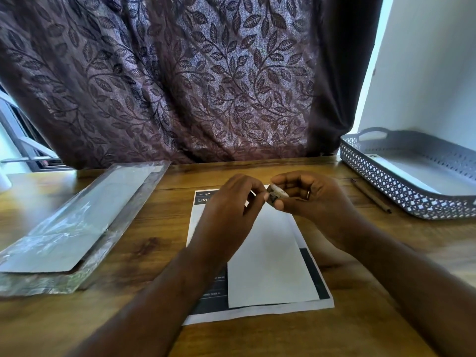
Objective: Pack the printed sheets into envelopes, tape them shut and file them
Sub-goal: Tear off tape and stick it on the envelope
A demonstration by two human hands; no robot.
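Note:
A white envelope point(270, 258) lies on a printed sheet point(206, 302) with dark bands in the middle of the wooden desk. Above its far end my right hand point(311, 199) grips a small roll of tape point(277, 193). My left hand point(231, 210) is close beside it, its fingertips pinched at the tape's end. A pack of envelopes point(74, 220) in clear plastic wrap lies at the left. A grey perforated tray point(401, 181) with a white envelope inside stands at the right.
A pencil point(372, 195) lies on the desk just left of the tray. A dark leaf-patterned curtain point(180, 78) hangs behind the desk's far edge. A white wall rises behind the tray.

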